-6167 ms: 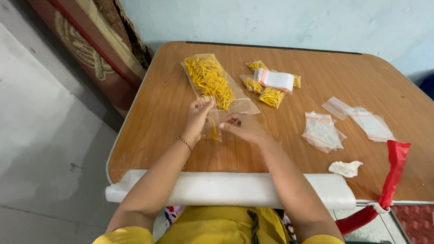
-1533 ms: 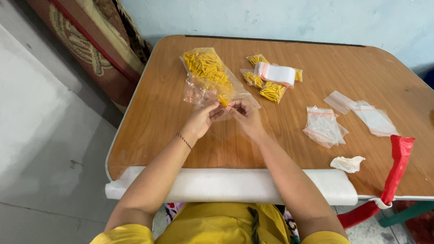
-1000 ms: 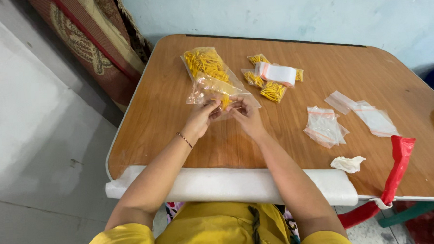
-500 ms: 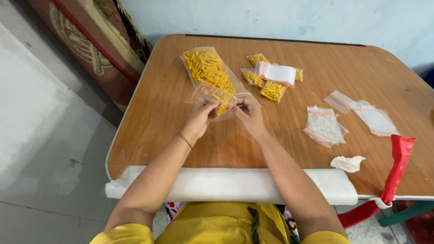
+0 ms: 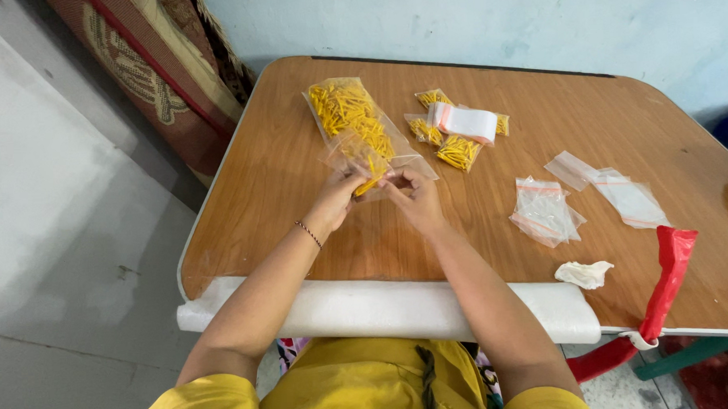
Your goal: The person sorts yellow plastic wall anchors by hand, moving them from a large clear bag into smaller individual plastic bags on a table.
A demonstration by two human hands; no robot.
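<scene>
Yellow sticks are filling a long clear bag [image 5: 351, 120] that is lying flat on the wooden table [image 5: 283, 183], its long axis running from the far left toward the hands. The left hand [image 5: 337, 199] is pinching the near edge of a small bag [image 5: 371, 162] between thumb and fingers. The right hand [image 5: 413, 196] is gripping the same bag's mouth from the other side, fingers curled shut on the plastic. That small bag is sitting just in front of the big one, its mouth pointing toward the person, a few yellow sticks showing inside. Further right, filled packets [image 5: 457, 133] are lying in a cluster, then empty bags [image 5: 544, 212], a crumpled tissue [image 5: 584, 273] and a red strip [image 5: 667, 278] at the table's edge.
</scene>
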